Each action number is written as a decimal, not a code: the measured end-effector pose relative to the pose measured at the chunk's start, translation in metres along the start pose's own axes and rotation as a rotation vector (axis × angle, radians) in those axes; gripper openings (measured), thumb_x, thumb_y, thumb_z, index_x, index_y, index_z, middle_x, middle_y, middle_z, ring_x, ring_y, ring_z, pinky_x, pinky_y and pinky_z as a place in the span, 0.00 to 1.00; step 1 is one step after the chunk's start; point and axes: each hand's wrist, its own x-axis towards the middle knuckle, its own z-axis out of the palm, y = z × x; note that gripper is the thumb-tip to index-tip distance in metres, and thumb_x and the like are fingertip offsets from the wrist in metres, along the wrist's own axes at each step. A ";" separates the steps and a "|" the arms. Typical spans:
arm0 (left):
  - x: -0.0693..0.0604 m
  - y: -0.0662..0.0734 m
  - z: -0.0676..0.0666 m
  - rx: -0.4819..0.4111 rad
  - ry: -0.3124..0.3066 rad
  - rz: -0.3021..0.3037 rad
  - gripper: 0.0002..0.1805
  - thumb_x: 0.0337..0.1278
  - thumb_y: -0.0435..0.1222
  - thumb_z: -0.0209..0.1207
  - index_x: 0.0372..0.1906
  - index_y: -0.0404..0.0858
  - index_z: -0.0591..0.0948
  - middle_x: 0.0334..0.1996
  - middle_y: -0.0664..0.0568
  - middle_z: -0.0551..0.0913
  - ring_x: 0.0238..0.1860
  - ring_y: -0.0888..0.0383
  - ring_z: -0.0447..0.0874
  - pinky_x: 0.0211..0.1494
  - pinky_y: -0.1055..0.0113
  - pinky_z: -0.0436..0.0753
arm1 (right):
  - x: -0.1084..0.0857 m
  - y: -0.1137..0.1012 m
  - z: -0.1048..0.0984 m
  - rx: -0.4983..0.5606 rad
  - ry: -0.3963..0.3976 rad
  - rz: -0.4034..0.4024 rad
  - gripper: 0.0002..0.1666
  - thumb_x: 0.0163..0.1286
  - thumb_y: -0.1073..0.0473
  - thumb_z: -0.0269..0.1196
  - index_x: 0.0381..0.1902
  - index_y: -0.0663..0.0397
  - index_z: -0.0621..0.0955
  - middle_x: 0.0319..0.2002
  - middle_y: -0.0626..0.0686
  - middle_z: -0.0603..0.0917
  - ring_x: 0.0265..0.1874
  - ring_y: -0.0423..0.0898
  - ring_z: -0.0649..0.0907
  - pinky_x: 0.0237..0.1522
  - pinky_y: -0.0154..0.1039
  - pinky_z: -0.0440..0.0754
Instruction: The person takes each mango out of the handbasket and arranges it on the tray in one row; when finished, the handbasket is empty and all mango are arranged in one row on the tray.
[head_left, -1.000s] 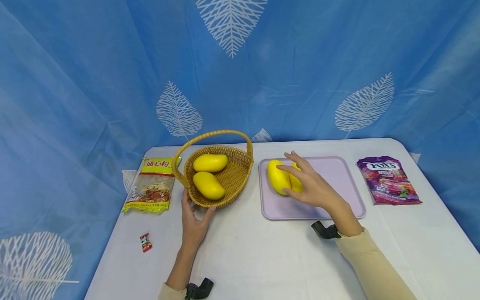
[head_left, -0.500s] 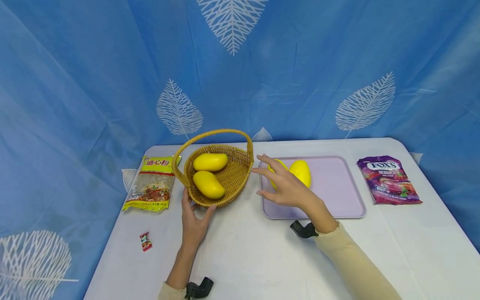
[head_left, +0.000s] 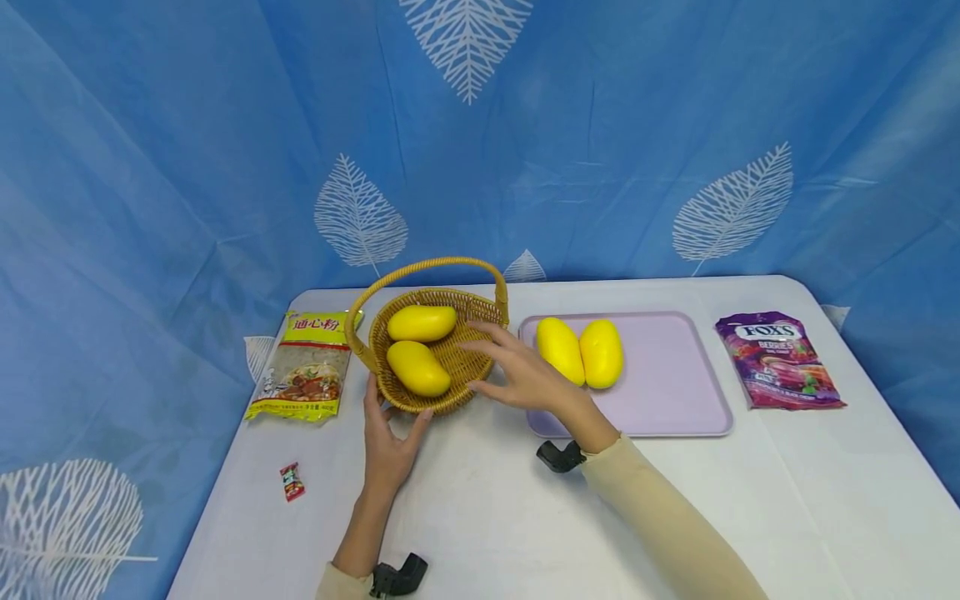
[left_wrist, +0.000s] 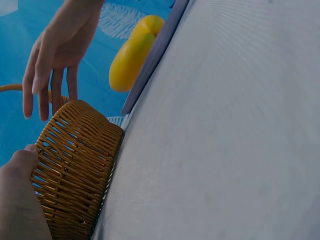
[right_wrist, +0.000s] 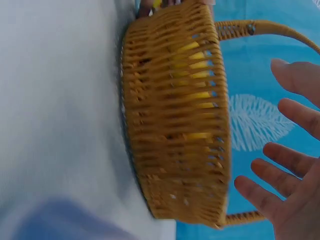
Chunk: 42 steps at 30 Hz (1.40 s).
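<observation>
A wicker basket [head_left: 468, 367] with an arched handle holds two yellow mangoes [head_left: 422, 324] [head_left: 417, 369]. My left hand [head_left: 390, 454] grips its front left side, the thumb near the rim. My right hand [head_left: 525, 375], empty with fingers spread, hovers over the basket's right part. In the right wrist view the fingers of the right hand [right_wrist: 295, 170] stand apart beside the basket wall [right_wrist: 175, 125]. The left wrist view shows the left thumb [left_wrist: 25, 160] against the basket [left_wrist: 80, 170]. Two more mangoes [head_left: 560, 350] [head_left: 602, 354] lie side by side on a pale purple tray [head_left: 667, 383].
A yellow-labelled pasta bag [head_left: 303, 367] lies left of the basket, with a small red packet [head_left: 292, 482] in front of it. Right of the tray lies a purple FOX'S bag [head_left: 780, 360]. A blue leaf-patterned cloth [head_left: 570, 167] hangs behind the white table [head_left: 480, 517].
My right hand has moved left, from over the tray mangoes to over the basket, uncovering both tray mangoes. My left hand and the basket have stayed in place.
</observation>
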 end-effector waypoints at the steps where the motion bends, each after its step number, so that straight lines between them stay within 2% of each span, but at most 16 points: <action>1: 0.000 0.005 -0.001 -0.003 -0.002 0.007 0.54 0.52 0.27 0.67 0.76 0.28 0.44 0.74 0.31 0.51 0.69 0.35 0.61 0.59 0.50 0.73 | 0.002 -0.001 0.003 0.013 -0.013 0.013 0.33 0.65 0.49 0.67 0.67 0.48 0.73 0.73 0.60 0.63 0.70 0.57 0.68 0.65 0.55 0.73; 4: 0.001 0.019 -0.004 0.006 -0.011 0.032 0.52 0.52 0.26 0.66 0.74 0.22 0.45 0.72 0.26 0.52 0.67 0.32 0.63 0.57 0.53 0.74 | 0.009 -0.004 0.010 0.042 -0.058 0.040 0.33 0.67 0.48 0.66 0.67 0.49 0.73 0.73 0.61 0.63 0.69 0.59 0.68 0.65 0.56 0.72; 8: 0.001 0.024 -0.005 0.010 -0.020 0.040 0.51 0.53 0.25 0.66 0.73 0.20 0.45 0.71 0.24 0.53 0.66 0.31 0.63 0.57 0.54 0.74 | 0.016 -0.008 0.019 0.047 -0.107 0.062 0.33 0.68 0.48 0.64 0.68 0.49 0.73 0.73 0.59 0.63 0.70 0.57 0.67 0.67 0.53 0.71; 11: 0.001 0.022 -0.005 0.003 -0.026 0.029 0.51 0.54 0.26 0.66 0.74 0.21 0.44 0.72 0.25 0.52 0.67 0.31 0.62 0.57 0.52 0.74 | 0.022 -0.009 0.024 0.025 -0.121 0.064 0.31 0.69 0.48 0.64 0.68 0.47 0.73 0.72 0.59 0.64 0.70 0.55 0.68 0.67 0.51 0.71; 16: 0.001 0.019 -0.005 -0.010 -0.033 0.007 0.51 0.55 0.27 0.66 0.74 0.23 0.44 0.72 0.26 0.52 0.69 0.32 0.60 0.58 0.45 0.73 | 0.038 -0.010 0.030 0.006 -0.124 0.011 0.29 0.69 0.49 0.64 0.66 0.47 0.75 0.69 0.60 0.68 0.68 0.55 0.71 0.66 0.50 0.72; 23: 0.002 0.018 -0.004 -0.010 -0.031 -0.012 0.51 0.56 0.28 0.65 0.75 0.24 0.44 0.73 0.28 0.51 0.69 0.33 0.61 0.59 0.45 0.73 | 0.055 -0.013 0.037 0.003 -0.235 -0.015 0.29 0.69 0.47 0.64 0.66 0.46 0.75 0.70 0.61 0.66 0.67 0.56 0.71 0.67 0.51 0.71; 28: 0.002 0.019 -0.004 -0.001 -0.031 -0.030 0.51 0.56 0.29 0.66 0.75 0.25 0.44 0.74 0.30 0.52 0.69 0.35 0.61 0.59 0.50 0.74 | 0.058 -0.012 0.041 -0.001 -0.269 -0.006 0.28 0.68 0.48 0.64 0.65 0.45 0.76 0.71 0.61 0.65 0.68 0.56 0.70 0.69 0.50 0.69; 35: 0.003 0.019 -0.005 -0.020 -0.040 -0.030 0.51 0.56 0.28 0.65 0.75 0.25 0.43 0.73 0.29 0.51 0.69 0.34 0.61 0.59 0.43 0.73 | 0.061 -0.012 0.044 -0.028 -0.295 -0.003 0.27 0.68 0.49 0.65 0.64 0.41 0.77 0.72 0.61 0.64 0.70 0.55 0.68 0.69 0.49 0.69; 42: 0.005 0.019 -0.006 -0.025 -0.042 -0.034 0.51 0.56 0.28 0.65 0.75 0.25 0.43 0.74 0.29 0.50 0.69 0.35 0.60 0.59 0.46 0.72 | 0.064 -0.011 0.046 -0.046 -0.325 0.037 0.24 0.67 0.50 0.66 0.61 0.40 0.79 0.72 0.60 0.64 0.68 0.55 0.71 0.66 0.49 0.72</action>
